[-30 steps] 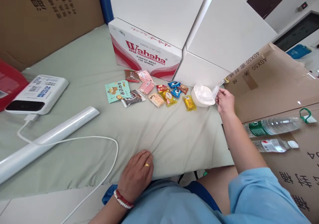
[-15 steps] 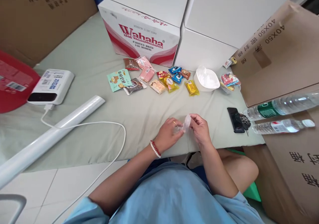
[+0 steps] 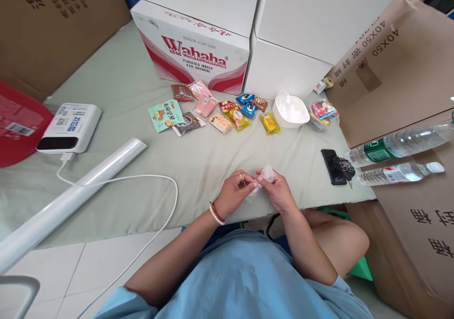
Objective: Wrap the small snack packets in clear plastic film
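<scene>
While both hands, left (image 3: 236, 191) & right (image 3: 278, 191), pinch clear plastic bag (image 3: 261, 181), long axis slanting up-right, over sheet (image 3: 198, 167).

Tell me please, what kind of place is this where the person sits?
Probably a storeroom or packing room, not a proper workshop. Big cardboard cartons and a Wahaha water box stand around a cloth-covered surface, where wrapped snacks lie beside a roll of plastic film.
</scene>
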Available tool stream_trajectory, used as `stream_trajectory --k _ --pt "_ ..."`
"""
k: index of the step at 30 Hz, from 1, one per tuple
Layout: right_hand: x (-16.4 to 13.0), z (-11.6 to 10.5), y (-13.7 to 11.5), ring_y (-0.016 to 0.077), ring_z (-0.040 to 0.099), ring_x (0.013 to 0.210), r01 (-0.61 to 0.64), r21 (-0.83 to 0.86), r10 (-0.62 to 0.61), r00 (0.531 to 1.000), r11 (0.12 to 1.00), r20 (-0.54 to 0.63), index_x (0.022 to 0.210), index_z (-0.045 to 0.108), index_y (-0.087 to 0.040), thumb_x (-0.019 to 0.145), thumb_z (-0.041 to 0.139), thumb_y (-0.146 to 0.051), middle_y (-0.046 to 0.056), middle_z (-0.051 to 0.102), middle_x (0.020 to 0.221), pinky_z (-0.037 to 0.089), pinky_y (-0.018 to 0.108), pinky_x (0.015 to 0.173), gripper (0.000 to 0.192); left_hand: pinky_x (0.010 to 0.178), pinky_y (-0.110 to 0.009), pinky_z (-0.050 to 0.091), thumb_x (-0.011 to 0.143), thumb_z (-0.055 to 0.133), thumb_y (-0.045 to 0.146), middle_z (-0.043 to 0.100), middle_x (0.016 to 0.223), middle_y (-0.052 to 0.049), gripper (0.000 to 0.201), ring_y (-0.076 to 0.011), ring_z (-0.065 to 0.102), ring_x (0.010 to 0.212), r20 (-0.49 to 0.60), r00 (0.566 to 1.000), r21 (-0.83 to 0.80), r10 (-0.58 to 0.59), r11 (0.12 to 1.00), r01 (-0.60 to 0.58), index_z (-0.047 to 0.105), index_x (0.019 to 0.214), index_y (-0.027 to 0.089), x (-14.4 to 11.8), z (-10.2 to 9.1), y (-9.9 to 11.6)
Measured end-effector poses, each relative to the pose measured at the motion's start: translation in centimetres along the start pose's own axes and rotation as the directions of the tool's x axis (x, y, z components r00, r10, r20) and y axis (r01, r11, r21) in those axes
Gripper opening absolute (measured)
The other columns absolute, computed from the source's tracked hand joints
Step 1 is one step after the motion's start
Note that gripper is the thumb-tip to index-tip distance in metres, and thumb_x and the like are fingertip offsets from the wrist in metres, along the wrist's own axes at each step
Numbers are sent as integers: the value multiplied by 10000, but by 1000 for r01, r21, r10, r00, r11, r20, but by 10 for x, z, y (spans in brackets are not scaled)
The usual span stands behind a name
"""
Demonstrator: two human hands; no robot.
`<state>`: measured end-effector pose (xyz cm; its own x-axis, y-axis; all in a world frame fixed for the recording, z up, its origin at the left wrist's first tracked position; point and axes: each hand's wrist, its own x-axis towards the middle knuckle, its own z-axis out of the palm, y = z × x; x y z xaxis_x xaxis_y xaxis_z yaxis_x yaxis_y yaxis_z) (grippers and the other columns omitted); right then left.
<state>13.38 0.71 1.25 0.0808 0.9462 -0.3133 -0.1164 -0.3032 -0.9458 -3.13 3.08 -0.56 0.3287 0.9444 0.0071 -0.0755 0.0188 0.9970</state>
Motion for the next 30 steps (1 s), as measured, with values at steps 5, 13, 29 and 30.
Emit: stream_trajectory --k 5,13,29,30 --pt "-2 -27 -7 161 661 724 -126 1 125 986 992 110 908 762 -212 675 918 -494 31 744 839 570 306 691 398 668 -253 429 774 806 540 644 741 7 398 -118 535 682 -92 973 -360 -214 918 168 634 791 182 1 -13 3" --pt "-14 -12 -10 176 641 829 -35 19 34 999 999 43 941 744 -256 761 843 -553 37 709 948 571 302 685 361 849 -314 474 832 763 438 664 1016 -60 235 -189 613 970 -246 969 -60 37 997 -53 714 799 211 -6 -3 3" --pt "-6 -12 -2 129 526 588 -30 -57 26 997 998 -69 1059 683 -261 691 874 -474 -10 666 785 416 240 463 466 848 -298 483 793 810 506 747 1036 -43 350 -161 639 930 -243 955 -420 -172 906 56 645 835 200 -2 -7 17" --pt "-5 -14 -2 116 485 550 -13 -63 7 996 998 -94 981 698 -241 702 861 -480 -21 635 716 385 236 452 402 844 -291 487 785 818 505 740 1031 -36 352 -156 636 931 -277 946 -413 -170 910 42 646 837 201 -1 -10 16"
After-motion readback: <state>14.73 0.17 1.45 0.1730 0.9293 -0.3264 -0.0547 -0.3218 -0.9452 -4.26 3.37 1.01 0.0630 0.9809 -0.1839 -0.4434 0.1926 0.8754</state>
